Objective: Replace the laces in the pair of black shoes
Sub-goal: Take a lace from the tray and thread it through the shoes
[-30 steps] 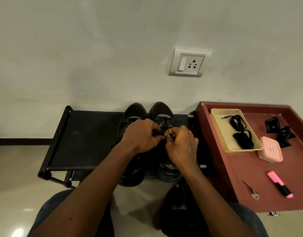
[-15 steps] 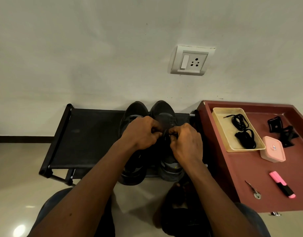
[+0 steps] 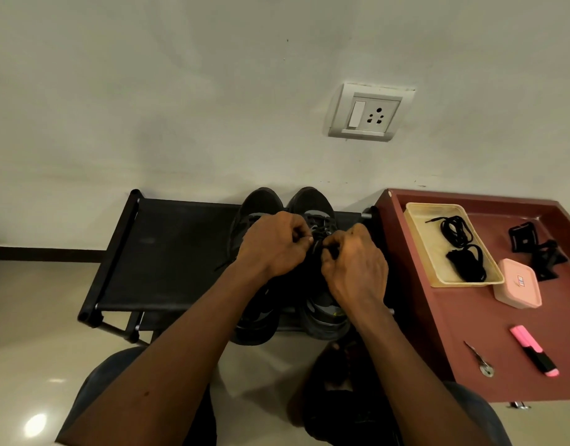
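Pinching lace (image 3: 319, 231) of right shoe (image 3: 316, 207): left hand (image 3: 274, 246), right hand (image 3: 354, 265), both directly above.

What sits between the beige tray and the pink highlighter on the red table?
In the head view, the pink box lies between the beige tray and the pink highlighter.

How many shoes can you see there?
2. The left black shoe and the right black shoe stand side by side on the black rack, toes to the wall, partly hidden by both hands.

Black shoes (image 3: 312, 207) with grey patches, black laces (image 3: 464, 249), cream tray (image 3: 419, 239)
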`<state>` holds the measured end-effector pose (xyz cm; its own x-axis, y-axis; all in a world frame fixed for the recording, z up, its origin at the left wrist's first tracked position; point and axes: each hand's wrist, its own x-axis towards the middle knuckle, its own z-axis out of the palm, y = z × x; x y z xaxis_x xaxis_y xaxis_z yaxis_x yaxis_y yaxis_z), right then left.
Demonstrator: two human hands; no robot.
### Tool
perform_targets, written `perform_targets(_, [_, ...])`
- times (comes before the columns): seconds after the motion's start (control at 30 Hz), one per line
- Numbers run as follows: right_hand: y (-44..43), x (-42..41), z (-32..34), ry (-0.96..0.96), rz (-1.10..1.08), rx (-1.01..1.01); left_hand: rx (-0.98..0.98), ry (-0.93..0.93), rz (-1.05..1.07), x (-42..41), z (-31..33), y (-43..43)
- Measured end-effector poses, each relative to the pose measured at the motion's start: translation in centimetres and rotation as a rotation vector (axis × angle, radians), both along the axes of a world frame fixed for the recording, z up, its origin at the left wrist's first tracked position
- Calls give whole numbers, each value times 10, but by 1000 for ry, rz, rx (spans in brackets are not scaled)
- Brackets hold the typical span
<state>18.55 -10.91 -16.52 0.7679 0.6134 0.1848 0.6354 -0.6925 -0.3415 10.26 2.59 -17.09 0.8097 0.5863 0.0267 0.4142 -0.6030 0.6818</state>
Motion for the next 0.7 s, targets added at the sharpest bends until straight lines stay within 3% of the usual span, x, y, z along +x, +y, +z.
perform_targets(0.1, [-4,2,-4,43,-49,82,-11,-135,99,-3,3,5])
perform_targets(0.17, [-6,4,-4,75,-77,119,-125,-267,205,-5,8,9])
perform_targets(0.37, [-8,4,-4,164,-102,196,-914,-808,488,-15,31,23])
perform_targets(0.5, [-10,5,-4,235,-95,245,-1292,-1058,484,-29,39,34])
perform_targets(0.6, [-13,10,-1,293,-102,279,-1401,-1024,454,-32,39,34])
perform_targets(0.63, [-15,12,0,307,-105,283,-1355,-950,446,-30,38,31])
perform_targets(0.7, [-22,14,1,329,-113,270,-1068,-729,364,-23,32,24])
